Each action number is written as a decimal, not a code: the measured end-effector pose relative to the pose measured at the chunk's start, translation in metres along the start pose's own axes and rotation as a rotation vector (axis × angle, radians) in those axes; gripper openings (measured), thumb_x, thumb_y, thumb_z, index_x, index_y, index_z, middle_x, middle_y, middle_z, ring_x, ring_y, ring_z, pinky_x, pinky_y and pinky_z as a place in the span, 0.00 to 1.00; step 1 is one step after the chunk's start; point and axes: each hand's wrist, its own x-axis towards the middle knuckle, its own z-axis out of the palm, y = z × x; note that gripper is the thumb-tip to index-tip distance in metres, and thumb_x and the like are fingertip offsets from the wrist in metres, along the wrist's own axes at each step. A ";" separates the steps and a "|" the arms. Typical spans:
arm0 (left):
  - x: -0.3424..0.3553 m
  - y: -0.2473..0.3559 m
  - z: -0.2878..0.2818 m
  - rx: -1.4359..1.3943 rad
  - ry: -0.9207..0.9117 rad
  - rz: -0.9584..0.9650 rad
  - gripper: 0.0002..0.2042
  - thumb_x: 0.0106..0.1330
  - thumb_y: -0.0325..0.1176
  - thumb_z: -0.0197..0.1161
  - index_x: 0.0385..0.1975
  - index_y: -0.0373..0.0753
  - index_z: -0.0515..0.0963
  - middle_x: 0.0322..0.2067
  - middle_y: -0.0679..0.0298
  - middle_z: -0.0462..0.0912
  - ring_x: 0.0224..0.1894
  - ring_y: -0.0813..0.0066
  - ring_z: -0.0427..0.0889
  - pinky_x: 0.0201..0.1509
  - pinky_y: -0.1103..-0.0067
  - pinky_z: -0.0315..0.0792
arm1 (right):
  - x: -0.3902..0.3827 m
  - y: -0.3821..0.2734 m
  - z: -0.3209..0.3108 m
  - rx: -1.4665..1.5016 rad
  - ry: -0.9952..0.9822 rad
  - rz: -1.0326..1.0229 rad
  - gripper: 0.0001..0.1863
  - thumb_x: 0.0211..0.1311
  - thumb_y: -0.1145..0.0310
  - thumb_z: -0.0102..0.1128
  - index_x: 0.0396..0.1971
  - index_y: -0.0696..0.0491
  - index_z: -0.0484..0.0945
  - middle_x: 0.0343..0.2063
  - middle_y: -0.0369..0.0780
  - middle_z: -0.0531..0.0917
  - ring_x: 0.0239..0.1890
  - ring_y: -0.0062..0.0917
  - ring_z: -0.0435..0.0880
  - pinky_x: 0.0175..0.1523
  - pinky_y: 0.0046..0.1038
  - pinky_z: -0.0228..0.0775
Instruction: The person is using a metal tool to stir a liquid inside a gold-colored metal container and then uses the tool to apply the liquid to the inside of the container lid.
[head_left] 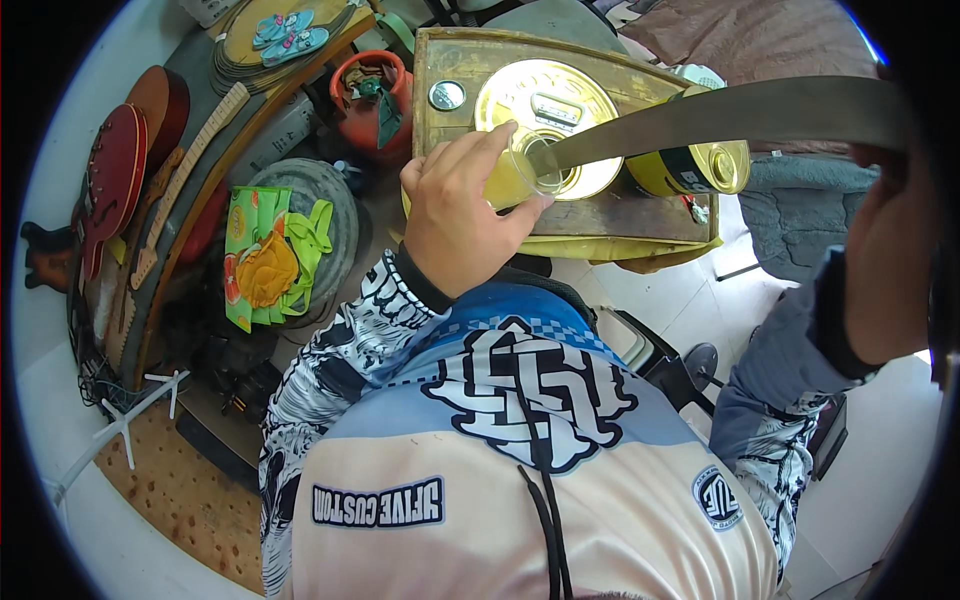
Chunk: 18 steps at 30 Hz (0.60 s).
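Note:
My left hand (470, 200) is wrapped round a small clear cup (518, 172) with something yellowish in it, tilted toward the right. At the right edge my right hand (885, 255), partly in shadow, grips the end of a long flat grey metal strip (730, 120). The strip's far tip reaches into the cup's mouth; how deep it goes I cannot tell. Behind the cup sits a large gold tin (500, 92) with a handle on top. A yellow can (690, 165) with a black label stands on the right, partly below the strip.
The wooden table (450, 50) holds a small round silver lid (447, 95). At left are a red bucket (350, 115), guitar bodies (115, 175) and a neck (190, 185) on a bench. A green bag with an orange cloth (268, 270) lies on a round grey lid.

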 end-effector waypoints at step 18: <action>-0.002 -0.003 -0.001 -0.014 0.009 -0.018 0.31 0.50 0.37 0.80 0.55 0.33 0.80 0.47 0.54 0.86 0.48 0.55 0.86 0.55 0.65 0.75 | -0.090 -0.031 0.137 0.371 0.119 0.232 0.09 0.68 0.72 0.67 0.28 0.57 0.81 0.21 0.42 0.80 0.17 0.30 0.76 0.24 0.29 0.66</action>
